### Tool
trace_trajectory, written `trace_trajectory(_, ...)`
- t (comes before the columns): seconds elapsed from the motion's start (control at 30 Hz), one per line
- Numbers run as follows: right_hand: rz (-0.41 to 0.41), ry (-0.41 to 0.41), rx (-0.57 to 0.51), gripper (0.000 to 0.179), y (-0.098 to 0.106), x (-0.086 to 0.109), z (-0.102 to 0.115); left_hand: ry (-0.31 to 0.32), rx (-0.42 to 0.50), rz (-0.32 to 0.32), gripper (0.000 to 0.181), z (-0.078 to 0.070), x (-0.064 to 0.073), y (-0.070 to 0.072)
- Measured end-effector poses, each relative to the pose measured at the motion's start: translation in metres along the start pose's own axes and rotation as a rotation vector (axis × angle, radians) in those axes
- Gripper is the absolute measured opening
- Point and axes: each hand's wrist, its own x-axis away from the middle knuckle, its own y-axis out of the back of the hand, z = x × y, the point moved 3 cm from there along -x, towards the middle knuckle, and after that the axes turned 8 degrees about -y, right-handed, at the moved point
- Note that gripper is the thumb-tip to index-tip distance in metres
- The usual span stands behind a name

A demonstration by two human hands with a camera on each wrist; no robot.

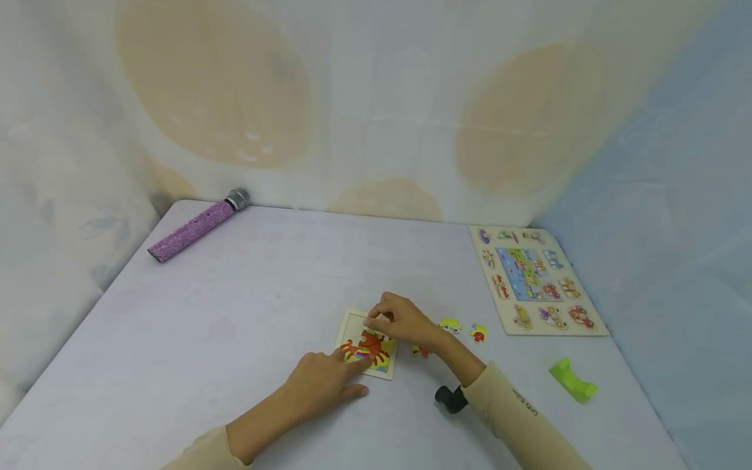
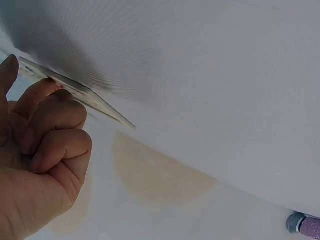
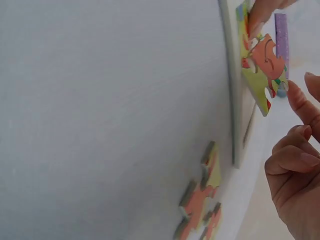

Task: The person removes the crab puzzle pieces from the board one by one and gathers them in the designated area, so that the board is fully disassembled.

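Observation:
A small wooden puzzle tray [image 1: 384, 375] lies at the table's centre with joined pieces of an orange, many-legged animal in it. My left hand [image 1: 320, 385] presses the pieces with its extended index finger; in the left wrist view its other fingers curl in without holding anything. Above the tray's far part is my right hand [image 1: 401, 320], thumb and index close together. A puzzle piece with an orange face [image 3: 267, 57] tilts up from the tray in the right wrist view. The right index fingertip [image 3: 295, 95] is at its edge, while the thumb stands apart from it.
Loose puzzle pieces [image 3: 200, 197] lie right of the tray, along with a yellow piece [image 1: 450, 325] and another [image 1: 478, 333]. A larger picture board [image 1: 499, 320], a green curved block [image 1: 572, 380], a black object [image 1: 450, 399] and a purple microphone [image 1: 194, 230] are farther out.

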Motion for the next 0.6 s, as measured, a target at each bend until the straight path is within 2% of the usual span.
trace_trajectory(0.1, 0.007, -0.019, 0.001, 0.023, -0.001, -0.001, -0.003, -0.007, -0.029, -0.049, 0.048, -0.002, -0.004, -0.001)
trace_trajectory(0.2, 0.012, -0.03, -0.003, 0.023, -0.002, -0.002, -0.005, -0.009, -0.052, -0.06, 0.05, -0.007, -0.008, -0.004)
trace_trajectory(0.4, 0.009, -0.043, -0.027, 0.025, -0.003, -0.001, -0.009, -0.002, -0.066, -0.051, 0.053, -0.014, -0.014, -0.003)
trace_trajectory(0.6, 0.017, -0.007, -0.037, 0.025, -0.005, 0.002, -0.011, 0.017, -0.003, -0.011, 0.051, -0.013, -0.016, -0.002)
